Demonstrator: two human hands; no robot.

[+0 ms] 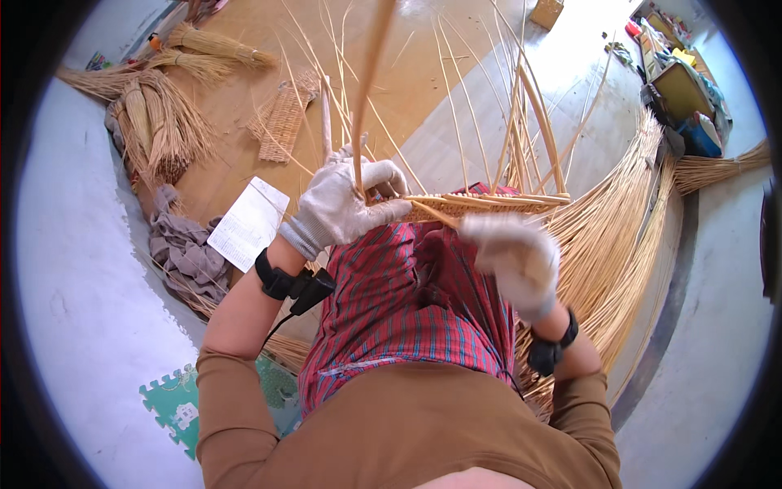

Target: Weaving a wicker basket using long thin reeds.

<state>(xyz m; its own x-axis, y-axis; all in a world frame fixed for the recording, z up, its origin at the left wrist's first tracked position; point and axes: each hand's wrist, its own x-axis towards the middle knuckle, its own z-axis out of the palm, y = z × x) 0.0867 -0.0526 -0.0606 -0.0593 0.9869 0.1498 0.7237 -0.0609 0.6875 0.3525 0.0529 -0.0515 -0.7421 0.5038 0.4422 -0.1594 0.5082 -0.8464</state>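
A half-woven wicker panel (pixel 481 204) lies across my lap, its long loose rods fanning up and away from me. My left hand (pixel 354 200), in a pale work glove, is closed around the panel's left end, with an upright rod (pixel 364 106) rising by its fingers. My right hand (pixel 517 261), gloved too, is just below the panel's near edge and smeared by motion. A short length of wicker strand (pixel 436 213) slants from the weave to its fingertips; whether the fingers grip it is too blurred to see. Red striped cloth (pixel 391 301) covers my lap.
Long bundles of wicker rods (pixel 619 236) lie at the right, more bundles (pixel 163 122) at the far left. A woven strip (pixel 285 122) sits on the floor ahead. On the left are an open booklet (pixel 248 224), grey cloth (pixel 187 248) and a green foam mat (pixel 175 407).
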